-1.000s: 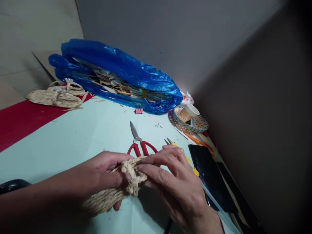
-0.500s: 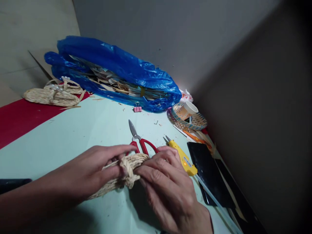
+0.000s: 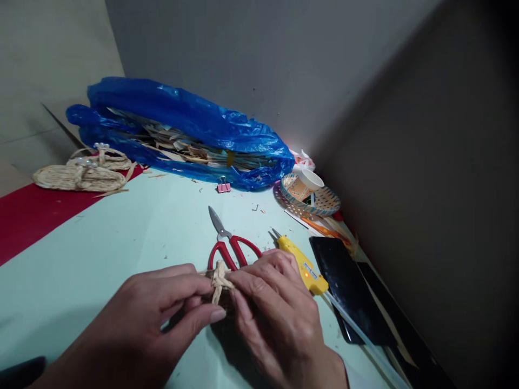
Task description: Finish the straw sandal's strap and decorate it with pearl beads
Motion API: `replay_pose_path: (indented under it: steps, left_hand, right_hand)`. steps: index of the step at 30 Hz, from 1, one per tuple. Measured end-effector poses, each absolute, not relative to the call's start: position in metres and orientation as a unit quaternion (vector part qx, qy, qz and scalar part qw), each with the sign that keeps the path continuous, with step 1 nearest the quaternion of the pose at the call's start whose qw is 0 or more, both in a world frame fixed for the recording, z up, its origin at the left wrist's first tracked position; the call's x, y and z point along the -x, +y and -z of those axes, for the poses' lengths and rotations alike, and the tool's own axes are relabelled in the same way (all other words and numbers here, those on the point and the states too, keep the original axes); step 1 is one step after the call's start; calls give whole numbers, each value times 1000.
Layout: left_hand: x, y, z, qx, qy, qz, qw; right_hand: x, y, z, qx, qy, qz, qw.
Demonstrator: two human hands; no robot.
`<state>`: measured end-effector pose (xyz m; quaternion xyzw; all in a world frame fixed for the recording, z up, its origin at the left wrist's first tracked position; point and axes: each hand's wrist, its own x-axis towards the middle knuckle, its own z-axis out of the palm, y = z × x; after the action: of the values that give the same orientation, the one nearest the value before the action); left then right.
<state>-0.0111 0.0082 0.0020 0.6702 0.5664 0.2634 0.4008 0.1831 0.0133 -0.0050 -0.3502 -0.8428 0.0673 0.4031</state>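
Between my two hands is a small slipper woven of pale straw braid [image 3: 219, 283], with a knotted strap crossing its top; most of its sole is hidden by my fingers. My left hand [image 3: 170, 308] pinches it from the left, thumb low and fingertips at the strap. On the other side my right hand [image 3: 281, 308] is closed round its right end, fingertips by the knot. Just beyond them lie red-handled scissors [image 3: 227, 237] with the blades apart. A yellow glue gun [image 3: 304, 265], its small orange light lit, rests right of my right hand.
A blue plastic bag [image 3: 190, 113] of straw scraps lies along the wall. Two finished-looking straw slippers with beads [image 3: 81, 177] sit at left on red cloth. A pink binder clip [image 3: 224, 186], a woven basket [image 3: 330, 202] with a paper cup [image 3: 310, 180], and a black tablet-like slab [image 3: 340, 286] stand around.
The slipper has been turned, so its long side no longer stretches out to the left. My left hand has shifted its grip, thumb now below the strap. My right hand stays nearly in place.
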Motion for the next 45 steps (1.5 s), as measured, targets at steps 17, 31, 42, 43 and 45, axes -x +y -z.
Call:
replay_pose_path:
  steps: [17,31,42,43,45]
  left_hand:
    - [4,9,-3,-623,541,-282,489]
    - [15,12,13,-682,471,-283,483]
    - [14,12,14,-686,462,-294,480]
    - [14,12,14,-686,460,-294,480]
    - [14,12,13,-688,456,-296,481]
  right_hand:
    - [-180,11,9,329,-879,59,340]
    - [-175,9,16,330,-875,78,346]
    - [-170,8,14,350,-861,78,362]
    - [-169,8,13,352,-859,82,362]
    - [-169,7,12,357,-858,85,359]
